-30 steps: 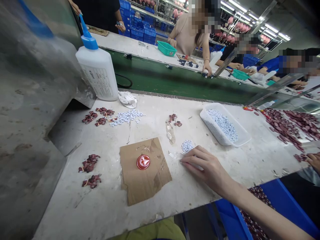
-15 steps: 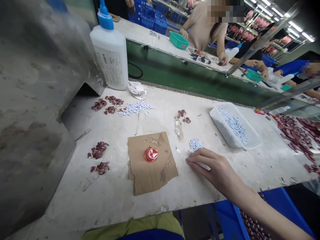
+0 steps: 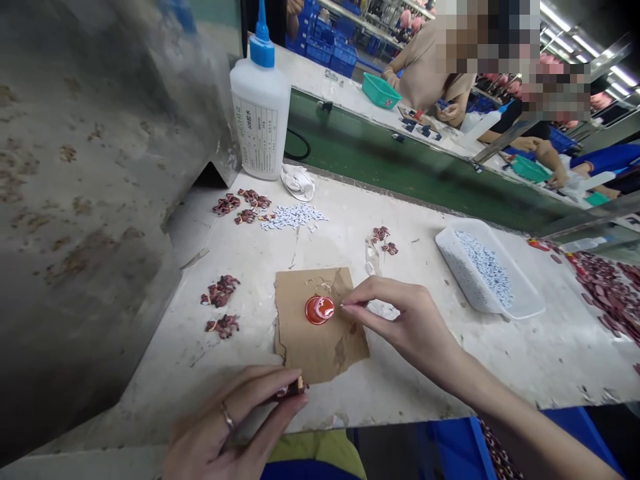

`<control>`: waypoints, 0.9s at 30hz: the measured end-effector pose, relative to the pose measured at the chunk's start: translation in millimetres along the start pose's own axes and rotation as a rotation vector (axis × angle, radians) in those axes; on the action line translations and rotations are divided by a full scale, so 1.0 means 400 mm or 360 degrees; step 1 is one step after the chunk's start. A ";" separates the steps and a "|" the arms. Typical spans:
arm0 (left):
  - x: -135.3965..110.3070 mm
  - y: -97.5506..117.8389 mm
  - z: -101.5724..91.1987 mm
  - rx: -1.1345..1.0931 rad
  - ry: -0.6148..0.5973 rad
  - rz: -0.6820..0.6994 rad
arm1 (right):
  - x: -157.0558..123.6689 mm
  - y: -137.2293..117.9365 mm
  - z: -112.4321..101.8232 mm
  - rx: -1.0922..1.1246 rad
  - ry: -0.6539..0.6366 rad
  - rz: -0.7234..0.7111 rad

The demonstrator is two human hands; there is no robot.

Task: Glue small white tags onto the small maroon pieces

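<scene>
My left hand point(image 3: 240, 417), with a ring on one finger, pinches a small dark-red piece point(image 3: 290, 389) with a tan spot, at the near edge of the cardboard point(image 3: 310, 353). My right hand point(image 3: 410, 317) is closed in a pinch just right of a red cap point(image 3: 319, 309) that holds glossy white liquid. A tiny pale piece point(image 3: 343, 305) shows at its fingertips, apart from the cap. Behind that hand, a small heap of white-and-blue pieces point(image 3: 383, 309) is mostly hidden.
Left of the cardboard lie dark-red clusters point(image 3: 220, 291). Behind are a glue bottle point(image 3: 261, 120), a crumpled white cloth point(image 3: 298, 181) and scattered pale pieces point(image 3: 295, 217). A clear tub point(image 3: 525, 308) stands right, beyond it many dark-red pieces point(image 3: 607, 290). Co-workers sit across the green partition point(image 3: 350, 147).
My left hand has come into view with a dark-red piece. The right hand has moved left from the small pale heap to beside the red cap. The whole view has shifted slightly.
</scene>
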State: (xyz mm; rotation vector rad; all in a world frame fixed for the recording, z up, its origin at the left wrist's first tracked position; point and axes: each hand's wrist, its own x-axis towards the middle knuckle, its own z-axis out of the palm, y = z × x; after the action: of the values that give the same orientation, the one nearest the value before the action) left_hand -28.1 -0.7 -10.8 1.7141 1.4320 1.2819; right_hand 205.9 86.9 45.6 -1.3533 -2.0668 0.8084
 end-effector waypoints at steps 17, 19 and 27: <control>0.030 0.016 -0.007 0.0040 -0.0140 -0.0019 | 0.004 -0.013 0.008 0.0073 -0.0004 -0.0099; 0.034 0.022 -0.002 0.0049 -0.0135 0.0020 | -0.010 -0.024 0.010 0.0180 0.0059 -0.0118; 0.026 0.035 0.022 -0.0148 0.0014 0.0023 | -0.074 -0.091 0.062 0.0758 0.0091 0.0101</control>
State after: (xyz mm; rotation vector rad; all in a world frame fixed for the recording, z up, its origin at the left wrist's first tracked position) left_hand -14.4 6.5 1.2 1.6623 1.3459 1.3435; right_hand 176.4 43.0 52.0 -1.1595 -1.6512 1.1835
